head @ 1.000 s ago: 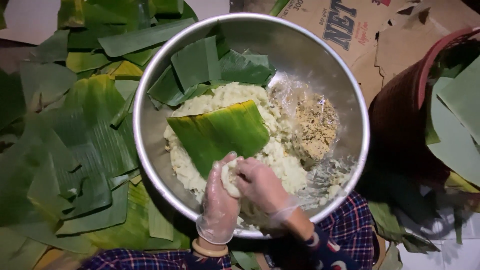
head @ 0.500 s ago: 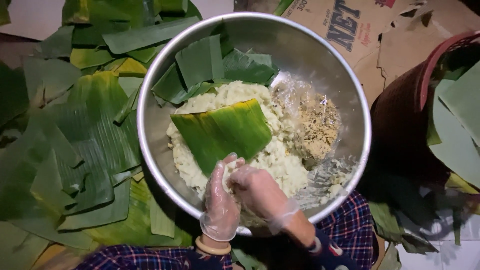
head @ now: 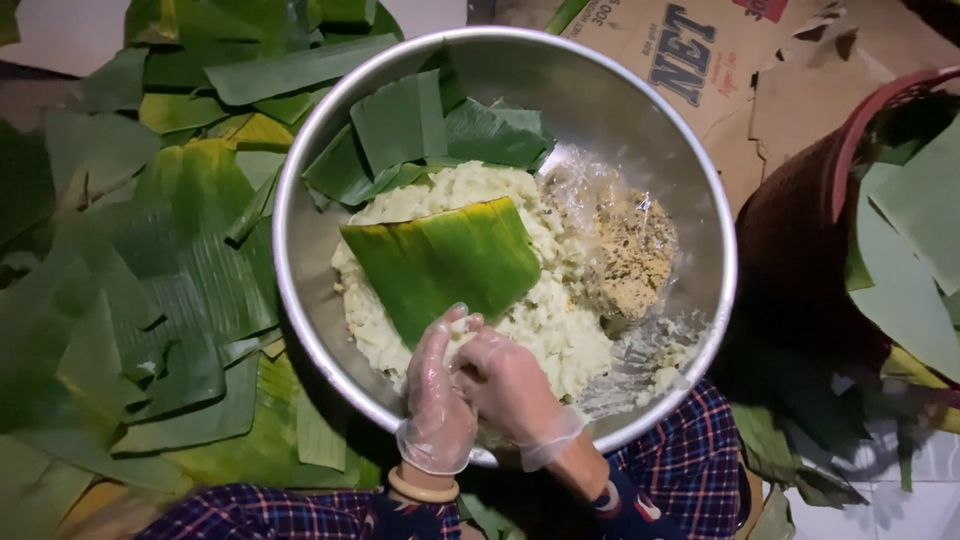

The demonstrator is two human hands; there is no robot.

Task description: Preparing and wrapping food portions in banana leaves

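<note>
Cupped together, the gloved left hand [head: 437, 400] and gloved right hand [head: 508, 385] enclose a small lump of pale dough [head: 462, 347] between palms and fingers at the 6 o'clock edge of the steel bowl [head: 690, 180]; both are clamped on the lump, presumably to press it into shape. Main dough mass [head: 540, 310] fills the bowl's centre, within short reach of the hands. Cut banana leaf [head: 440, 262] lies flat on the mass, its glossy face up. Folded leaf pieces [head: 420, 135] lean at 11 to 12 o'clock against the wall. Clear plastic bag of brownish crumbly filling [head: 628, 255] sits at 3 o'clock, apart from the dough in hand. Loose leaves [head: 150, 270] spread outside the bowl at 9 o'clock; a dark red basket [head: 800, 240] with more leaves stands at 3 o'clock, on flattened cardboard [head: 800, 70].
</note>
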